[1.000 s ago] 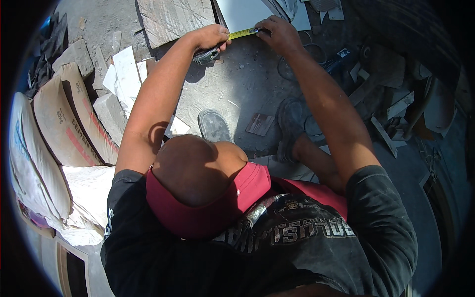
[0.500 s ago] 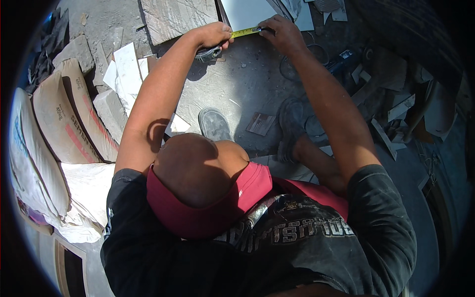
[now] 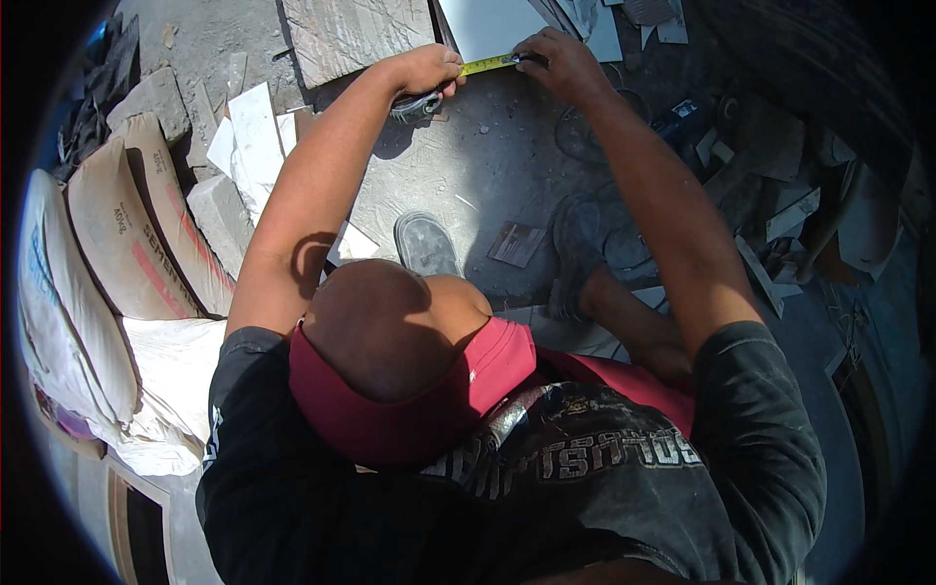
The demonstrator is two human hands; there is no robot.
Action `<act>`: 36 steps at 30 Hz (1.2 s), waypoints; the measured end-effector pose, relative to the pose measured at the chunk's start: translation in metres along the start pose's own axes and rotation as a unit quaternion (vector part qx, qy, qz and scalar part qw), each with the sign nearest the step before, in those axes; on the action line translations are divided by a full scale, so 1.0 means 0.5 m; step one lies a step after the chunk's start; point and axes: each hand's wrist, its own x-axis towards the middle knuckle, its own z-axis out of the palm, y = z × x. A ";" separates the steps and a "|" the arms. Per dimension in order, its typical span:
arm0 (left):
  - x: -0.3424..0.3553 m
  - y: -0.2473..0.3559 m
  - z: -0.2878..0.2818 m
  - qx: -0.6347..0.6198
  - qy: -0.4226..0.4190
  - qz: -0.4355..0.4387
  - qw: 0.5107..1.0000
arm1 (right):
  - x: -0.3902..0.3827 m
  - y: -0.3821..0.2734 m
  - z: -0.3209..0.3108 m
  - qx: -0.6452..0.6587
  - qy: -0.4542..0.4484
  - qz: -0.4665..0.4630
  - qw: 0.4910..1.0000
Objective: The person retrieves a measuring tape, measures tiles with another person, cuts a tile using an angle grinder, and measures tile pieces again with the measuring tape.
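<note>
Head view: left hand [image 3: 429, 72] firmly grips a tape measure [image 3: 489, 64]; right hand [image 3: 559, 68] pinches its end (likely measuring; next needs steadiness).

Graduations on the yellow metal tape blade [image 3: 485, 65] too small to read; its far end is hidden in the right hand's [image 3: 565, 68] fingers, and the left hand [image 3: 427, 70] covers the upper part of the dark rounded tape case [image 3: 417, 106]. Top edge cuts off the streaked beige-grey rectangular slab [image 3: 356, 37] and the smooth white flat panel [image 3: 487, 26]. Blue-and-black tool [image 3: 680, 120] sits in deep shadow, type unclear, and the grey closed-toe shoe's [image 3: 427, 242] heel is hidden behind the bare bent knee [image 3: 375, 327].
</note>
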 end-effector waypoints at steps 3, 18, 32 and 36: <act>-0.001 -0.002 0.001 -0.005 0.007 -0.004 1.000 | 0.004 -0.005 -0.001 0.017 -0.006 0.022 1.000; 0.004 -0.007 0.003 -0.012 0.012 -0.017 1.000 | 0.007 0.004 -0.006 0.026 -0.023 0.008 0.999; 0.003 -0.005 0.002 -0.022 0.012 -0.020 0.999 | 0.011 0.006 -0.008 0.014 -0.042 0.008 0.999; 0.001 -0.001 0.006 -0.032 0.021 -0.020 0.999 | 0.010 0.006 -0.010 0.010 -0.043 0.007 0.999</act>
